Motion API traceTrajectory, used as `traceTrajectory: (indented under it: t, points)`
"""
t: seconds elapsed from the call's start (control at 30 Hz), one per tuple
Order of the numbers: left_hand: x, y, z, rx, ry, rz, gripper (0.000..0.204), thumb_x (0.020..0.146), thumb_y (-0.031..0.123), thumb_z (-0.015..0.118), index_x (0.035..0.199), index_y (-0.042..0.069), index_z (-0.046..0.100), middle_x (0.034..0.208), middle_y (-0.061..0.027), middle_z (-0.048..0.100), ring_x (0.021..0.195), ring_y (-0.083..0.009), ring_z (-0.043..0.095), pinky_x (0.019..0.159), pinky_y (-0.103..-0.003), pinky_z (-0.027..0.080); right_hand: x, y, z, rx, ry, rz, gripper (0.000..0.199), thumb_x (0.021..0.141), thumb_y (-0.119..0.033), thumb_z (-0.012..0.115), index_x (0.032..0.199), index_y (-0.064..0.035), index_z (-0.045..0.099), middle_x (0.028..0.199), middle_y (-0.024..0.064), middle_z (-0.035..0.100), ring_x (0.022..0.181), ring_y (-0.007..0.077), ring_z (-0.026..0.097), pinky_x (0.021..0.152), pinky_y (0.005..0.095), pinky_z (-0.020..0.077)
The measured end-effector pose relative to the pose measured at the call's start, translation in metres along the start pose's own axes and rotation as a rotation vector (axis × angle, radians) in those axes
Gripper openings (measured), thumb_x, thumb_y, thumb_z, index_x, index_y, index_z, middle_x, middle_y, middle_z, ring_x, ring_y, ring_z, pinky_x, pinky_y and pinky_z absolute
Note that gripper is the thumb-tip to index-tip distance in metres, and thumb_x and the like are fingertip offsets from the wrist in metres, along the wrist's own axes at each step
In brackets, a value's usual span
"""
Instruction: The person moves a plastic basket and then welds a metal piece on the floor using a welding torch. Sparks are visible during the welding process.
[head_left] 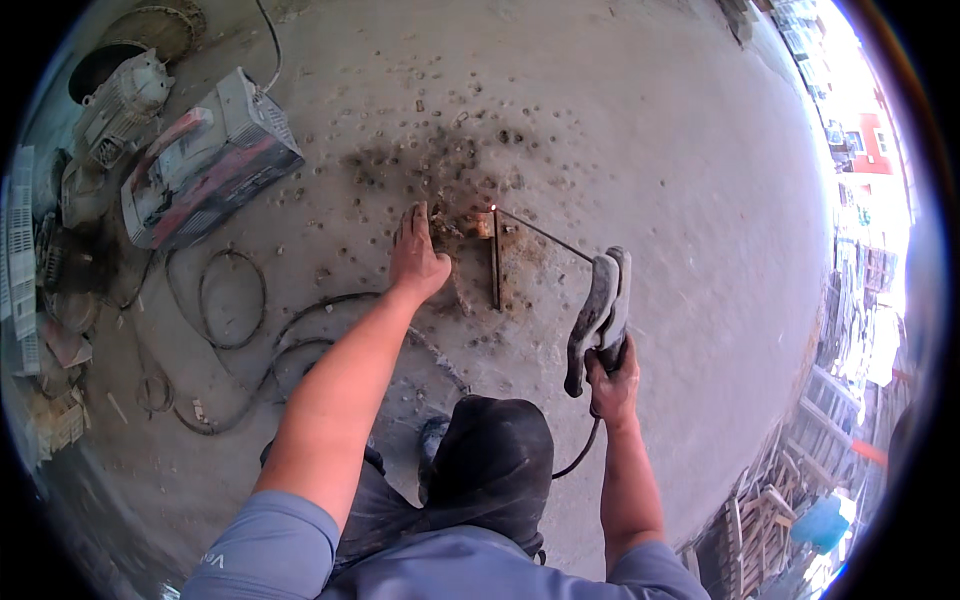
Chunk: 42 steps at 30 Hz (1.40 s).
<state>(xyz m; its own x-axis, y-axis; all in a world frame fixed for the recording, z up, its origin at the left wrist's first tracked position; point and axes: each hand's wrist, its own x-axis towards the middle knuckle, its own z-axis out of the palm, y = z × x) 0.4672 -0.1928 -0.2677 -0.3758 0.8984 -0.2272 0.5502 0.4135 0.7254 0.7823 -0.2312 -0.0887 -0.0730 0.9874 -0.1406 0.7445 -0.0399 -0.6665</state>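
In my right hand (614, 385) is the handle of a welding electrode holder (603, 310). A thin welding rod (545, 234) runs from its jaws to the upper end of a narrow metal bar (496, 265). A small bright orange glow shows where the rod's tip meets the bar. Beside that end sits a small rusty orange metal piece (484, 225). My left hand (420, 262) is just left of these pieces, fingers stretched out and thumb apart, with nothing held. Whether its fingertips touch the rusty bits beside them, I cannot tell.
A boxy welding machine (215, 160) stands at the left, near a grey motor (125, 100). Black cable (270, 375) loops over the pitted concrete floor (700, 230). Scrap wood (760, 530) and a blue container (822, 522) lie at the right edge. My bent knee (495, 440) is below the work.
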Motion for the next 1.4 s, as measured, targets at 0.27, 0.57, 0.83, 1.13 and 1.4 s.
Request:
traceTrajectory:
  t: [0.27,0.57,0.83,1.13,1.4]
  points:
    - [-0.001,0.001,0.006,0.009,-0.060,0.053,0.085,0.077,0.019,0.065,0.151,0.002,0.026,0.153,-0.0220,0.032,0.140,-0.0386,0.035,0.115,-0.044,0.035,-0.008,-0.012,0.001,0.066,-0.146,0.110,0.059,0.086,-0.005,0.071,0.138,0.0048,0.045,0.117,0.0125,0.065,0.104,0.0176,0.063,0.092,0.0328,0.0501]
    - [0.008,-0.004,0.031,-0.184,-0.429,-0.484,0.075,0.085,0.029,0.067,0.145,-0.004,0.038,0.148,-0.0251,0.043,0.136,-0.0377,0.044,0.111,-0.042,0.040,-0.028,-0.009,-0.013,0.025,-0.024,0.072,0.058,0.085,-0.002,0.069,0.137,0.0041,0.046,0.109,0.0117,0.067,0.097,0.0170,0.064,0.086,0.0314,0.0517]
    - [0.019,-0.027,0.075,-0.381,-0.319,-0.668,0.065,0.085,0.030,0.070,0.133,-0.009,0.049,0.138,-0.0286,0.051,0.125,-0.0410,0.053,0.100,-0.047,0.048,-0.058,0.000,-0.023,0.147,0.058,0.224,0.057,0.084,-0.006,0.074,0.133,0.0067,0.048,0.104,0.0138,0.068,0.095,0.0162,0.065,0.084,0.0301,0.0522]
    - [0.028,-0.045,0.078,0.084,-0.179,-0.341,0.055,0.081,0.034,0.072,0.115,-0.008,0.059,0.120,-0.0260,0.062,0.114,-0.0411,0.059,0.097,-0.046,0.049,-0.066,0.016,-0.019,0.153,0.039,0.275,0.061,0.083,-0.007,0.076,0.135,0.0067,0.046,0.106,0.0142,0.070,0.091,0.0156,0.067,0.082,0.0302,0.0535]
    - [0.035,-0.036,0.078,0.130,-0.256,-0.296,0.051,0.086,0.029,0.070,0.121,-0.006,0.057,0.124,-0.0251,0.060,0.115,-0.0402,0.058,0.098,-0.046,0.050,-0.065,0.008,-0.014,0.132,0.028,0.127,0.061,0.083,-0.007,0.076,0.134,0.0057,0.045,0.102,0.0152,0.070,0.089,0.0156,0.067,0.078,0.0301,0.0541]
